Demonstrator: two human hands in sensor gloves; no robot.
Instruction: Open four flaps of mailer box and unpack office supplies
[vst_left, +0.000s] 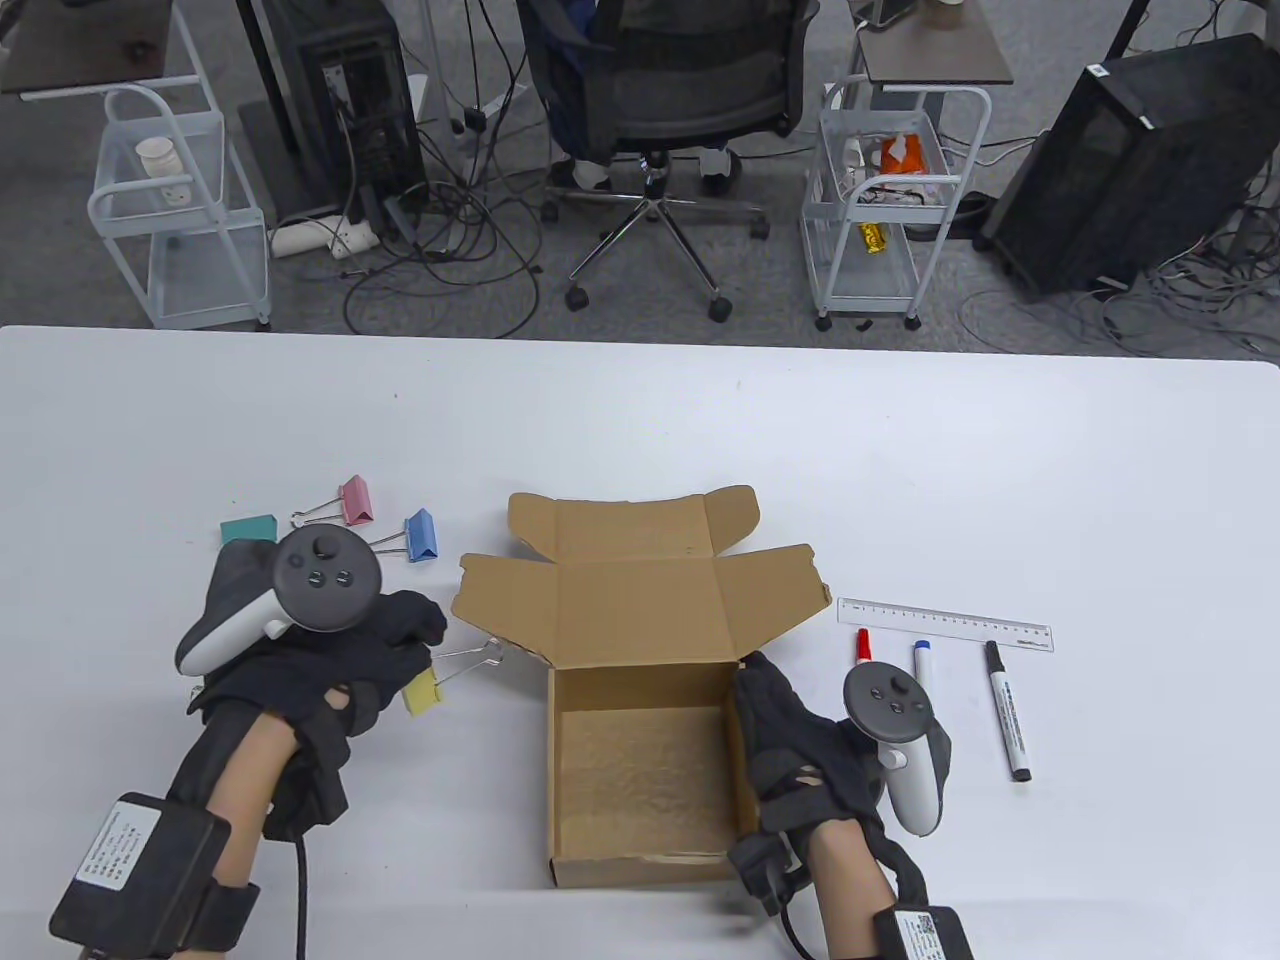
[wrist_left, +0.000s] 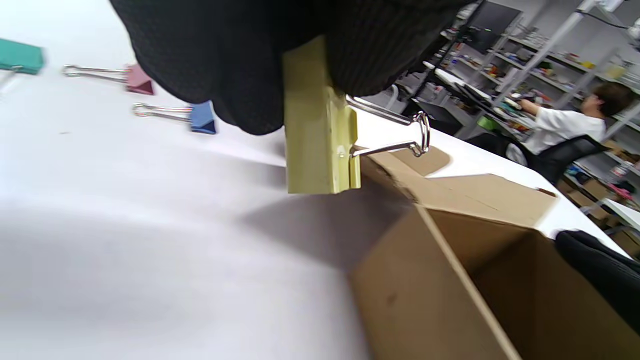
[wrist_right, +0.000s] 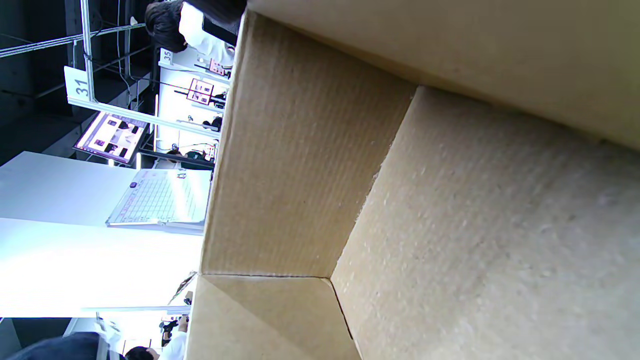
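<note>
The brown mailer box (vst_left: 640, 770) stands open in the middle of the table, its lid and flaps (vst_left: 640, 590) folded back; its inside looks bare in the right wrist view (wrist_right: 475, 225). My left hand (vst_left: 400, 650) holds a yellow binder clip (vst_left: 425, 692) just left of the box; the clip shows close up in the left wrist view (wrist_left: 317, 130). My right hand (vst_left: 775, 715) rests on the box's right wall. Its fingers do not show in the right wrist view.
Green (vst_left: 247, 529), pink (vst_left: 354, 500) and blue (vst_left: 421, 534) binder clips lie at the left. A clear ruler (vst_left: 945, 624), a red marker (vst_left: 863, 646), a blue marker (vst_left: 924, 666) and a black marker (vst_left: 1007, 711) lie right of the box.
</note>
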